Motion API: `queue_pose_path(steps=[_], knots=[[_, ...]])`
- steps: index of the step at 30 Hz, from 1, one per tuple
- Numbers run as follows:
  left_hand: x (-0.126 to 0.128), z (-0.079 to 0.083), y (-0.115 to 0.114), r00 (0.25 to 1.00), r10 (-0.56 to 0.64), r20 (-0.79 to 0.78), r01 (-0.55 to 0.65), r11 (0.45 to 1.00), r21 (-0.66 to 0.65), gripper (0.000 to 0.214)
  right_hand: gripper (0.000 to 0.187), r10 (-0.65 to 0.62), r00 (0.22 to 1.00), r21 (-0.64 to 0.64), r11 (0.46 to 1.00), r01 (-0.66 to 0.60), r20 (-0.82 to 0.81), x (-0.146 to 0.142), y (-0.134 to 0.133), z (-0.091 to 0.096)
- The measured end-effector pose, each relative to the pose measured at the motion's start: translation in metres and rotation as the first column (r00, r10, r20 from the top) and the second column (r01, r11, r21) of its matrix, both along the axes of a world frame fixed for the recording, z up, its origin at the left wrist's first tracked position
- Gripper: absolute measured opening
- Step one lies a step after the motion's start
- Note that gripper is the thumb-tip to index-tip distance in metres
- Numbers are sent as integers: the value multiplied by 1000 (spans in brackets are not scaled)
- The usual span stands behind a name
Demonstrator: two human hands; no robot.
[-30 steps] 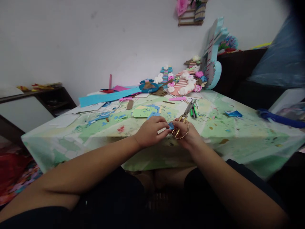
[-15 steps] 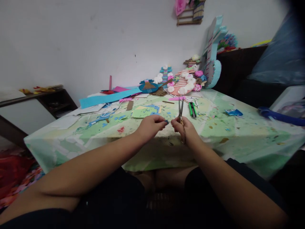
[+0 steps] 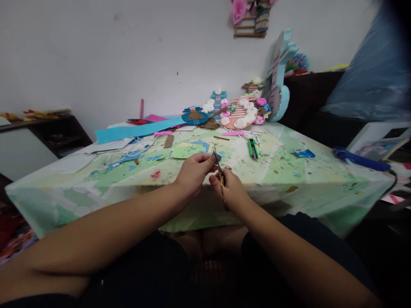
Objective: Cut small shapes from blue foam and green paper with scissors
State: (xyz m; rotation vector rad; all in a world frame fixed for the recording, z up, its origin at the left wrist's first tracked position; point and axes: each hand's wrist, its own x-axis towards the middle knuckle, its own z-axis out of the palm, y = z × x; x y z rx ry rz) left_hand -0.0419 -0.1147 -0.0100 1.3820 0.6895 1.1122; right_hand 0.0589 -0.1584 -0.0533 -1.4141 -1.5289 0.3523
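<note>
Between the fingertips of my left hand point(image 3: 195, 173) is a small dark blue piece point(image 3: 218, 156), perhaps paper or foam. My right hand point(image 3: 233, 186) is closed on a pair of scissors point(image 3: 221, 176) with gold-toned handles. The scissors' blades point up and to the left and lie against the dark blue piece. Both hands are close together above the front edge of the table. Beyond them lie a light green sheet point(image 3: 183, 152) and scattered blue scraps point(image 3: 132, 167).
A green utility knife point(image 3: 252, 149) lies on the stained tablecloth point(image 3: 279, 171). Behind are a long light-blue strip point(image 3: 138, 130), a dark blue oval craft point(image 3: 195, 116) and crafts with white puffs point(image 3: 240, 113). A blue tool with a cord point(image 3: 359, 159) rests at the right.
My right hand has brought the scissors leftward and tilted their blades toward my left hand, onto the blue piece. More of that piece now shows. The camera view has shifted slightly.
</note>
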Motion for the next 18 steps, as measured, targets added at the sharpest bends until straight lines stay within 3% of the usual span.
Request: queue_pose_path(steps=[6,11,18], knots=[[4,-3,-7,990,-86,109,104,978,-181,22,30,10,999,40,999,-8,-47,0,1,-8],[4,-2,-9,991,-86,101,103,978,-181,20,31,-30,1000,62,998,30,-6,-2,-1,-10],[9,-1,-15,996,-41,84,55,983,-174,20,39,-84,995,-1,996,84,49,-4,-3,-12]])
